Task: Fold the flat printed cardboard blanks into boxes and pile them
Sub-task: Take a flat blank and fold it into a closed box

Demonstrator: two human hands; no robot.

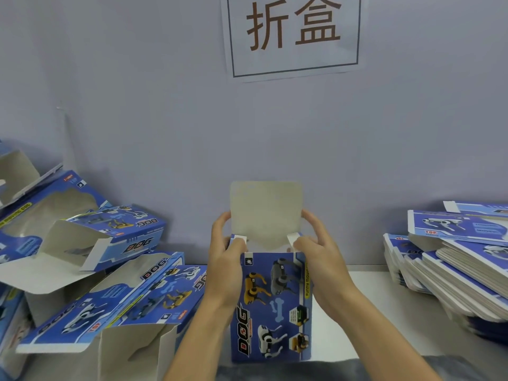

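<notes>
A blue printed box (270,306) stood upright at the middle of the white table (365,312), close to the person, with its top end open. On its front face the word "DOG" was printed sideways in black and red, and "FUNNY MOVING" ran along a yellow strip on the right edge, beside pictures of robot dogs and a bone. The grey lid flap (266,213) stood straight up at the back. The left hand (228,251) grasped the left top corner of the box, thumb on the small white side flap (239,239). The right hand (316,243) grasped the right top corner in the same way, at the other white flap (292,237). At the left lay a pile of folded boxes (110,276) with "DOG" and "TOP" readable on them. At the right lay a stack of flat blanks (453,273), the upper one marked "TOP". On the grey wall (137,92) hung a paper sign (294,31) with the characters "折盒"
</notes>
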